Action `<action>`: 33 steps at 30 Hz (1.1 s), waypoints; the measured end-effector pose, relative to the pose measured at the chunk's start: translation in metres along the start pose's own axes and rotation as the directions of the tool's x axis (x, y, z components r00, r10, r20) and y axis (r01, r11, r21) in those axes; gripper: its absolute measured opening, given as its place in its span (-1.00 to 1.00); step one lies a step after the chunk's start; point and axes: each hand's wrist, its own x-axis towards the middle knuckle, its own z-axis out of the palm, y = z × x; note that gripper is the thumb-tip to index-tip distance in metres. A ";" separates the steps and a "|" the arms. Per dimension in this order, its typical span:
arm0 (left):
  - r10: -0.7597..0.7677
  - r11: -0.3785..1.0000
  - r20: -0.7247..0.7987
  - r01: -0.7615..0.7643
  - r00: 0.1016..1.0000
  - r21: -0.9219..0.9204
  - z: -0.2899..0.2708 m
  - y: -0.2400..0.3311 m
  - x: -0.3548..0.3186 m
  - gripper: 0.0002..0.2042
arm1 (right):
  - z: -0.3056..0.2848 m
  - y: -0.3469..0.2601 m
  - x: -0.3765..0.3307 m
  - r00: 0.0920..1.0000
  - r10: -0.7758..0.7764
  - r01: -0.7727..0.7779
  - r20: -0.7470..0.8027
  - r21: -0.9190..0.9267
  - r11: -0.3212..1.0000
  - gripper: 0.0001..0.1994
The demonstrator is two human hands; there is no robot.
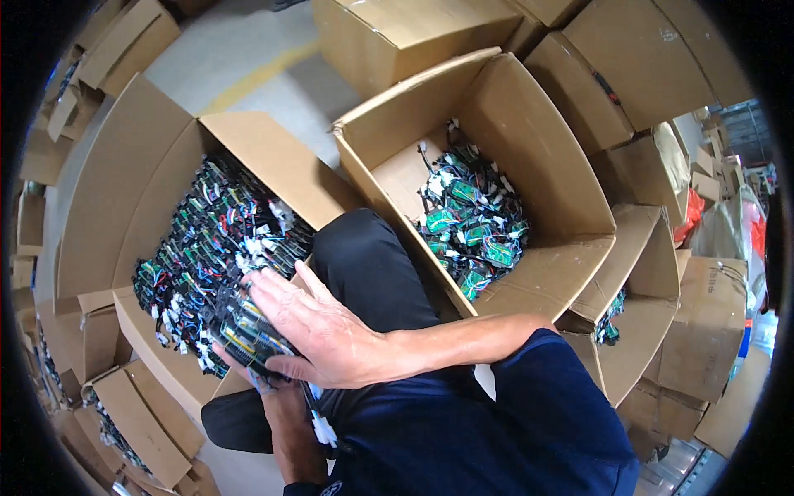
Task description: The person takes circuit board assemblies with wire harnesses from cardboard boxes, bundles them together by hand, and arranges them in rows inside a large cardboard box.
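Note:
Over the left carton, my left hand (271, 382) is wrapped round a bundle of wired circuit boards (248, 326) from below. A fingertip shows at the bundle's left edge; the rest of that hand is mostly hidden. My right hand (318, 331) lies against the bundle's right side with its fingers stretched out and its thumb toward me. Wires with white connectors (324, 430) hang from the bundle beside my left wrist. Just beyond, the left carton (273, 153) holds many similar boards (219, 219) in packed rows.
A taller open carton (546, 132) to the right contains a loose heap of green circuit boards (475, 223). My knees are between the cartons. A smaller open carton (641, 331) stands at the right, with more boxes stacked around. Grey floor (256, 50) with a yellow line shows ahead.

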 end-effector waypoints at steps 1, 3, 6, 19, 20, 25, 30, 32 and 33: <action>0.001 1.000 -0.009 -0.001 1.000 0.011 -0.003 0.001 0.002 -0.09 | -0.009 0.004 0.006 0.992 -0.039 0.033 0.116 0.050 0.998 -0.14; -0.042 0.999 -0.002 0.042 0.999 0.026 -0.009 0.007 0.007 -0.09 | -0.062 0.016 0.034 0.917 0.067 -0.239 0.394 0.406 0.882 -0.24; -0.106 0.993 0.009 0.106 0.994 0.043 -0.050 0.021 -0.034 -0.09 | -0.132 0.114 0.037 0.938 0.093 -0.140 -0.335 -0.121 0.983 -0.55; 0.032 0.984 0.418 0.045 0.908 -0.173 -0.024 0.020 0.019 -0.09 | -0.087 0.375 -0.169 0.735 0.649 -0.072 0.198 -0.929 0.364 -0.50; 0.035 0.979 0.458 0.063 0.888 -0.196 -0.025 0.021 0.019 -0.09 | -0.097 0.375 -0.170 0.698 0.687 -0.115 0.203 -0.914 0.388 -0.55; 0.051 0.962 0.599 0.123 0.799 -0.246 -0.031 0.025 0.025 -0.09 | -0.163 0.357 -0.161 0.816 0.577 -0.416 0.026 -0.666 0.619 -0.57; 0.066 0.960 0.674 0.138 0.736 -0.245 -0.050 0.035 0.022 -0.09 | -0.234 0.247 -0.068 0.537 0.568 -0.494 -0.624 0.313 0.811 -0.80; 0.043 0.958 0.721 0.177 0.692 -0.226 -0.055 0.040 0.028 -0.09 | -0.268 0.172 -0.032 0.601 0.437 -0.362 -0.669 0.260 0.895 -0.79; 0.028 0.958 0.740 0.193 0.672 -0.212 -0.056 0.042 0.033 -0.09 | -0.274 0.136 -0.015 0.652 0.335 -0.337 -0.680 0.136 0.932 -0.77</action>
